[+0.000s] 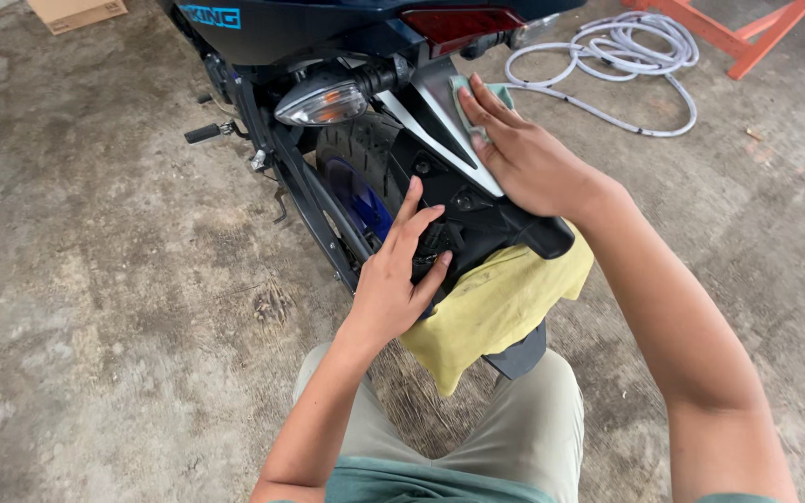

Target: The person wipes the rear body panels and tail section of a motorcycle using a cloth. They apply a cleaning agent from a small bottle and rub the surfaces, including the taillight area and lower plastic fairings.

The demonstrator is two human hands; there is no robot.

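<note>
I look down at the rear of a dark blue motorcycle [281, 28]. My right hand [524, 154] lies flat on a small pale green cloth [463, 93], pressing it against the black rear fender [440, 121]. My left hand [398, 279] rests with fingers spread on the lower part of the fender, next to the rear tyre [356, 154]. A yellow cloth [491, 307] hangs over the fender's lower end, just under my left hand. A clear turn signal [319, 101] sticks out to the left above the tyre.
A coiled white hose [626, 47] lies on the concrete floor at the back right, beside an orange metal frame [747, 37]. A cardboard box [76, 11] sits at the top left. A footpeg [205, 132] juts from the motorcycle's left side. My knees are below.
</note>
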